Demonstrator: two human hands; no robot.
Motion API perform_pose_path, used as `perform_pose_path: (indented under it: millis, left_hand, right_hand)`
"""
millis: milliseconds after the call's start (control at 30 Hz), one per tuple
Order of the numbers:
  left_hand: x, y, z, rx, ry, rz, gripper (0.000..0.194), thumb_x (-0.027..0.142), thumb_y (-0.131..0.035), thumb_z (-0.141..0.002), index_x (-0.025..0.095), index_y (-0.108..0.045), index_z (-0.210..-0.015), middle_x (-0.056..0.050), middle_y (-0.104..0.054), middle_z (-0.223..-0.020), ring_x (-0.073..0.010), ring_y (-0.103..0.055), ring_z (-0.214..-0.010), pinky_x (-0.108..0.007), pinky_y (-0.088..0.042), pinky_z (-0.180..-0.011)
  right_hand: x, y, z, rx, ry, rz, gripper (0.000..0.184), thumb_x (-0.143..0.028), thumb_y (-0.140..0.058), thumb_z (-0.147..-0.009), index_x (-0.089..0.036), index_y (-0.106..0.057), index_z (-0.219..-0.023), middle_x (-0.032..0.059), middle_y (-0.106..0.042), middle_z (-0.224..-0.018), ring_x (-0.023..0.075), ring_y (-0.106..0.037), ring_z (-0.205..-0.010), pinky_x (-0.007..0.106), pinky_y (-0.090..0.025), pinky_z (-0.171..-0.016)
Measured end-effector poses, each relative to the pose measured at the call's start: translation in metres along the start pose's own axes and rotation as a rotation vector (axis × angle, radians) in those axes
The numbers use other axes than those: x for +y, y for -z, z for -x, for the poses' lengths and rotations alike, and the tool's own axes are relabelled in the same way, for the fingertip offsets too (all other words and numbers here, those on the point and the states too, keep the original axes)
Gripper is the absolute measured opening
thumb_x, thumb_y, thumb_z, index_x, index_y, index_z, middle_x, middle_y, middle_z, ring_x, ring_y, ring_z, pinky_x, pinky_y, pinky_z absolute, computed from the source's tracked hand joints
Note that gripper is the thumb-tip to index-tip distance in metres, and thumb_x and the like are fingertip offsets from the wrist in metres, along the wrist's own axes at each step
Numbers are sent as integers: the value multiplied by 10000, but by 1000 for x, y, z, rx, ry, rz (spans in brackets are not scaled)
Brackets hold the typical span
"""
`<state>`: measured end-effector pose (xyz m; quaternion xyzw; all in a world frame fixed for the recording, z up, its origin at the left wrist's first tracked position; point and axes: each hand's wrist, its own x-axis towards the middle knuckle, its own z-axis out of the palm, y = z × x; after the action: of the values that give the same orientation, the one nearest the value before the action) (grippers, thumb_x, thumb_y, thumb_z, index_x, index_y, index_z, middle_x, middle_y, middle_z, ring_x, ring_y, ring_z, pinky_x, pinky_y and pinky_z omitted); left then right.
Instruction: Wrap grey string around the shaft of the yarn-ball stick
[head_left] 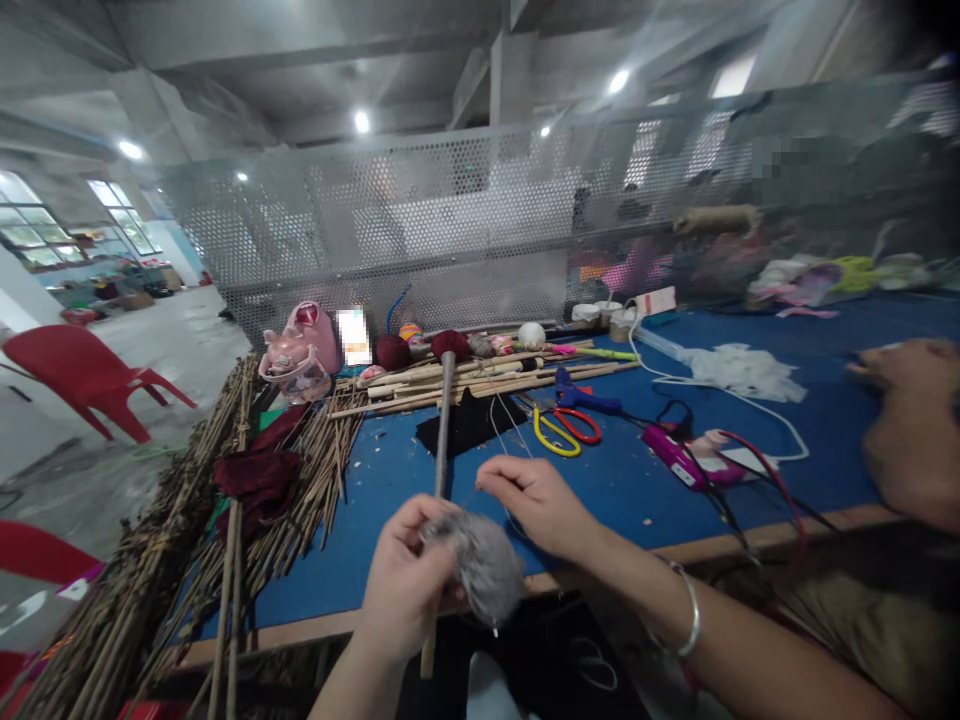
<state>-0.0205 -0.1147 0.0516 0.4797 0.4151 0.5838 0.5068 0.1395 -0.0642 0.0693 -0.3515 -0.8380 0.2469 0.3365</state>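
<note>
Centrally, the left hand (411, 578) grips a fuzzy, rounded grey ball (491, 572) to its right, near the right hand (541, 503), fingertips pinched.

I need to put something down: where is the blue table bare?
On the table, the patch between the stalks and left hand is mostly bare, as is a smaller one between the scissors and purple device. It is crowded along the mesh with pale sticks and balls.

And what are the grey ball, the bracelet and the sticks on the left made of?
Ball: probably yarn or fluff, dull and soft, because it looks fuzzy.
Bracelet: likely metal, since it's silvery and shiny; painted plastic is possible.
Sticks: seemingly wood, dull and brown, some knobbly.
</note>
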Motion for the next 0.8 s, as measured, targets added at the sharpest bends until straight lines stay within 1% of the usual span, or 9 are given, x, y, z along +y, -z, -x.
perform_pose_path:
  millis: [100,167,267,400,467,567,667,733,800]
  left_hand:
    - [-4,2,-5,310,-163,-122,106,247,-590,-687,164,-529,-714,-4,-536,-736,-85,-494,-599,-192,-405,-543]
    - [-7,4,-6,198,-170,-250,104,205,-633,-637,154,-552,-679,-14,-541,-729,-104,-503,-660,-194,-403,-577]
    - [-11,4,-5,-38,-29,-69,143,280,-593,-668,161,-515,-657,-7,-528,-674,-92,-474,-553,-207,-396,-507]
    - [-11,4,-6,215,-161,-132,104,268,-568,-692,176,-528,-723,-23,-547,-791,-107,-507,-627,-229,-418,-570]
    - [-10,5,-6,120,-180,-320,73,199,-611,-642,164,-558,-680,-26,-549,-757,-124,-510,-693,-228,-408,-626]
    - [-8,6,-4,-84,-22,-138,107,246,-588,-661,160,-526,-652,-18,-527,-682,-112,-486,-607,-223,-398,-562]
    - [-9,8,-3,124,-25,126,139,316,-523,-720,183,-485,-726,-21,-529,-764,-108,-491,-599,-223,-406,-530]
    - [-12,9,-4,260,-141,-50,120,285,-565,-695,183,-513,-732,-31,-537,-809,-129,-509,-688,-236,-420,-597]
    - [-14,9,-5,221,-190,-268,106,248,-609,-656,171,-548,-697,-41,-545,-788,-146,-507,-738,-245,-417,-651]
  right_hand:
    - [-3,-8,6,-273,160,97,261,-229,-360,-850,-160,-571,-713,14,-588,-646,116,-527,-615,209,-369,-563]
    - [-7,-6,8,-307,283,116,251,-226,-367,-844,-164,-576,-719,22,-593,-666,115,-527,-637,209,-369,-585]
    - [-6,1,4,-86,126,111,328,-221,-274,-883,-155,-574,-767,37,-599,-703,108,-528,-652,202,-379,-601]
    - [-3,-4,4,-328,238,192,255,-225,-373,-841,-166,-569,-689,19,-598,-642,115,-524,-595,202,-366,-558]
    - [-2,-6,6,-354,326,153,227,-210,-380,-836,-168,-574,-726,24,-609,-683,123,-543,-658,208,-374,-606]
    - [1,-8,5,-108,131,104,303,-200,-286,-877,-156,-573,-789,42,-612,-725,114,-546,-680,206,-382,-628]
    - [-2,-10,6,-199,82,168,269,-214,-337,-861,-161,-573,-743,26,-608,-664,115,-535,-599,206,-365,-555]
    - [-7,-8,7,-346,218,196,222,-228,-392,-835,-170,-570,-715,18,-605,-641,124,-541,-598,214,-357,-551]
    - [-9,-4,7,-293,257,167,235,-235,-371,-847,-173,-573,-744,23,-613,-685,127,-552,-659,220,-364,-604]
